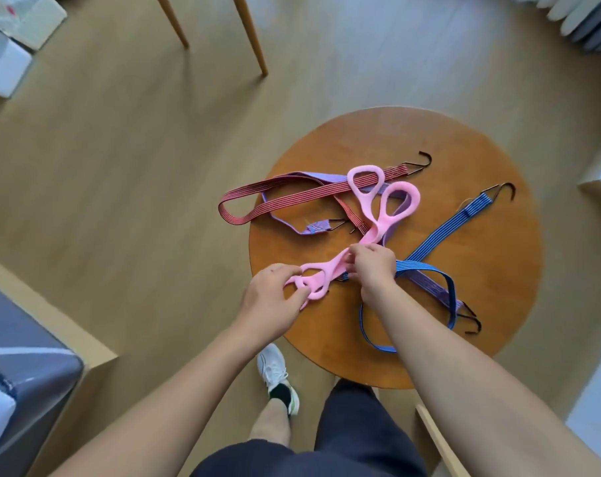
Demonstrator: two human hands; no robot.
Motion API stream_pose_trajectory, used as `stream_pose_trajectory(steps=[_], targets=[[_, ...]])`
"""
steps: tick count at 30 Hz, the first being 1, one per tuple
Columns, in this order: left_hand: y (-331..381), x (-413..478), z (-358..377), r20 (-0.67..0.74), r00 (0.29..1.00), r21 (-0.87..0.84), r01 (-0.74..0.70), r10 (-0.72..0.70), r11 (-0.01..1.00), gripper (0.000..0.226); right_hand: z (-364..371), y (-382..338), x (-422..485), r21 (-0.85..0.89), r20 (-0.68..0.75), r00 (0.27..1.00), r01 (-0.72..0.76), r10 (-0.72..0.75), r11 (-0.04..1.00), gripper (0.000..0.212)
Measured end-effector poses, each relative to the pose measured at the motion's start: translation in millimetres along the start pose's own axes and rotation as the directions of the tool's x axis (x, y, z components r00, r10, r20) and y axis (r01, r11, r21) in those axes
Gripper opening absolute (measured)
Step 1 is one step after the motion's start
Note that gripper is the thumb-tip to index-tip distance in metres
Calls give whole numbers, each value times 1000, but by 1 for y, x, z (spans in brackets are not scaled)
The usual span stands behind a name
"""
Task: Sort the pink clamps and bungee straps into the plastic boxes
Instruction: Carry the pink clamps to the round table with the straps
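A round wooden table (481, 270) carries a tangle of bungee straps and pink clamps. One pink clamp (321, 273) lies at the table's near left edge; my left hand (270, 297) grips its looped handles and my right hand (373, 266) pinches its other end. A second pink clamp (383, 210) with two big loops lies just beyond, on top of the straps. A red strap (275, 192) hangs off the left edge, a purple strap (292, 225) runs under it, and a blue strap (440, 235) with black hooks crosses the right side.
Wooden chair legs (251, 36) stand on the floor at the top. A grey bin (20, 380) sits at the lower left, white boxes (3, 60) at the upper left. My shoe (275, 370) is below the table's edge. No plastic sorting box is clearly in view.
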State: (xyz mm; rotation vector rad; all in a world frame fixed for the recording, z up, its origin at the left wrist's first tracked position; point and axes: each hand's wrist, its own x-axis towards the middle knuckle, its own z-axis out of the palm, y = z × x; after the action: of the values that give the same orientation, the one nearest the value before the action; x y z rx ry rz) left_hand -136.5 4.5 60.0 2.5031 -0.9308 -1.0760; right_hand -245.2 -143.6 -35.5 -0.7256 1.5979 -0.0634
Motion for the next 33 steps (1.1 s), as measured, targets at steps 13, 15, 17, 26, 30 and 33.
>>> stream_pose_trajectory(steps=[13,15,17,26,30,33], targets=[[38,46,39,92,992,30,-94,91,995,40,-46,-20,23,-875,359,791,470,-496,115,21],[40,44,41,82,991,17,-111,109,994,47,-47,-17,5,-784,472,707,610,-527,117,21],[43,40,42,82,988,-19,-131,132,991,46,-50,-10,-22,-642,561,577,756,-594,127,20],[48,21,13,-56,996,-200,-77,67,977,5,-53,7,-53,-176,20,885,462,-466,869,27],[51,13,-14,-125,991,-363,-10,-38,932,17,-35,-1,-13,-112,80,997,15,-6,994,21],[51,12,-30,-105,986,-507,62,-133,859,10,-16,-5,4,70,152,973,-185,172,980,15]])
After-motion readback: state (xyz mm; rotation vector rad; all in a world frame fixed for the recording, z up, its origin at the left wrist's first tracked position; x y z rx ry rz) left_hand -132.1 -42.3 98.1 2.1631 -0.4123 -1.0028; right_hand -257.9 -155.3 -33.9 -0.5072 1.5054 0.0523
